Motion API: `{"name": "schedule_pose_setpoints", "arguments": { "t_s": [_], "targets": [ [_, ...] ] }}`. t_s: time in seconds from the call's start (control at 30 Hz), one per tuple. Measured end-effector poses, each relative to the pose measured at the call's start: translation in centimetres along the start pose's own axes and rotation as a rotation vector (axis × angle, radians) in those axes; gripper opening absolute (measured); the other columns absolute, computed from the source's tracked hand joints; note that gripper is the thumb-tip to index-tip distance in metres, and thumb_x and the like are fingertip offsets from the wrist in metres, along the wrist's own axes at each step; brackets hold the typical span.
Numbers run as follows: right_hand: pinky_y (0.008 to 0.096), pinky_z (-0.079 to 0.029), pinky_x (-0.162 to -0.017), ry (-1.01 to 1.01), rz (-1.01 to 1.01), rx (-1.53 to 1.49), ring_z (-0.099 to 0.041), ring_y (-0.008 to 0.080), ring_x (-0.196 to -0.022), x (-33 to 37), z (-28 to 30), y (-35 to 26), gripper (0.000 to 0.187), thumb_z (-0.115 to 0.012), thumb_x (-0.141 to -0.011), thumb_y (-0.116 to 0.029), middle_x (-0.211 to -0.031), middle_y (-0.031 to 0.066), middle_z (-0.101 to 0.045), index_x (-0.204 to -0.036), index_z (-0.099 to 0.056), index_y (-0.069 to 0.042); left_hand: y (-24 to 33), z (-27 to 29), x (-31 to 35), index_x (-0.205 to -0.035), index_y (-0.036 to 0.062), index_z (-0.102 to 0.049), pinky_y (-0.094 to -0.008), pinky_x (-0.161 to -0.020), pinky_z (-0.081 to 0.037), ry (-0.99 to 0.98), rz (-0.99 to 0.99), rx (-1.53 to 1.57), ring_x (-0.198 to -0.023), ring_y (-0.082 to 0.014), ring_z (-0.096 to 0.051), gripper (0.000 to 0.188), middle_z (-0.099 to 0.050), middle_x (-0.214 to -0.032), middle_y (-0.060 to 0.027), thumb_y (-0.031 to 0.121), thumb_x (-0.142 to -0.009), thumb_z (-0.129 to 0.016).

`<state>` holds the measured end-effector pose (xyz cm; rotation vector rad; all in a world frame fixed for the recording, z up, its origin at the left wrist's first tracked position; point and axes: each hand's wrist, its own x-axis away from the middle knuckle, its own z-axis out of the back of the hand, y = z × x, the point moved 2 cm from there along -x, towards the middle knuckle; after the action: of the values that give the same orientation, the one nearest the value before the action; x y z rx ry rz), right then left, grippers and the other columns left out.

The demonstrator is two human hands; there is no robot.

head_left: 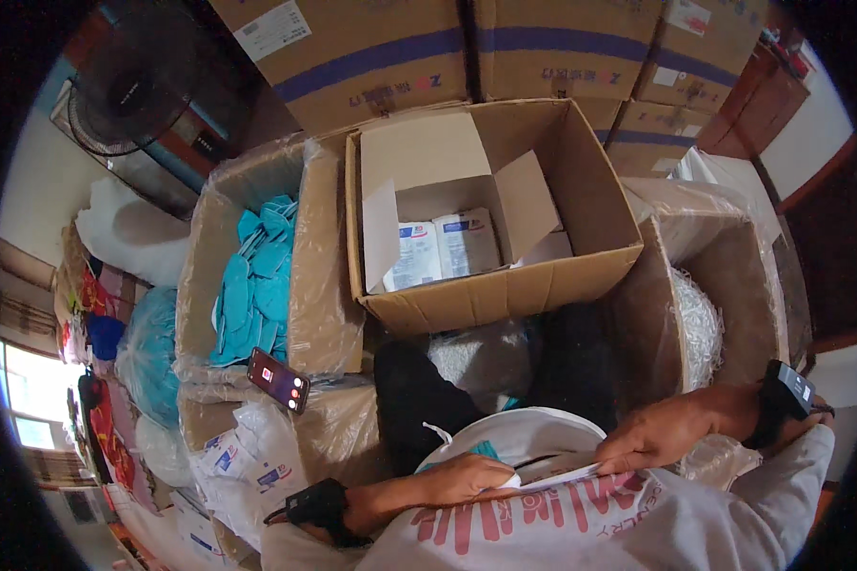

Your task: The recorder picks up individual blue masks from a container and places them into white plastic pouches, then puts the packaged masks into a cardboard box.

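Observation:
Close to my body, my left hand (467, 478) is closed on one end of a thin white piece (557, 473). My right hand (652, 438) pinches the same piece at its other end. It looks like the edge of a bag, though its kind is hard to make out. Just beyond it in my lap is a white rounded rim (552, 416). A bit of teal material (486, 449) shows beside my left hand. Each wrist wears a dark strapped device.
Ahead stands an open carton (505, 309) with white printed packets (438, 249) in an inner box. Left are a plastic-lined carton of teal pieces (257, 295), a phone (278, 381) and loose white packets (248, 462). Right, a carton holds white strands (697, 324). Stacked cartons (562, 43) rise behind.

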<state>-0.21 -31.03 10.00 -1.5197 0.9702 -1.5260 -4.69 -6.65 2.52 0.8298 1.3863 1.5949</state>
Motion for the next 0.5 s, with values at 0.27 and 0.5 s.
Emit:
{"name": "schedule_pose_setpoints", "arguments": {
  "t_s": [0.27, 0.5],
  "targets": [
    [0.0346, -0.042, -0.075, 0.001, -0.038, 0.032, -0.054, 0.0246, -0.085, 1.7, -0.4, -0.2, 0.031, -0.033, -0.094, -0.028, -0.087, 0.0171, -0.054, -0.099, -0.048, -0.002, -0.2, -0.2, 0.1, -0.078, 0.0022, -0.048, -0.0366, -0.062, -0.039, -0.138, 0.084, 0.046, -0.070, -0.0284, -0.052, 0.019, -0.048, -0.071, -0.0125, 0.019, -0.086, -0.048],
    [0.0303, -0.042, -0.073, 0.018, -0.069, 0.016, -0.052, 0.0202, -0.082, 2.7, -0.7, 0.4, 0.027, -0.036, -0.094, -0.024, -0.087, 0.0130, -0.054, -0.099, -0.051, -0.002, -0.9, -0.9, 0.4, -0.083, 0.0024, -0.051, -0.0338, -0.062, -0.039, -0.163, 0.115, 0.032, -0.070, -0.0275, -0.052, 0.019, -0.049, -0.072, -0.0120, 0.021, -0.087, -0.047]
  ]
}}
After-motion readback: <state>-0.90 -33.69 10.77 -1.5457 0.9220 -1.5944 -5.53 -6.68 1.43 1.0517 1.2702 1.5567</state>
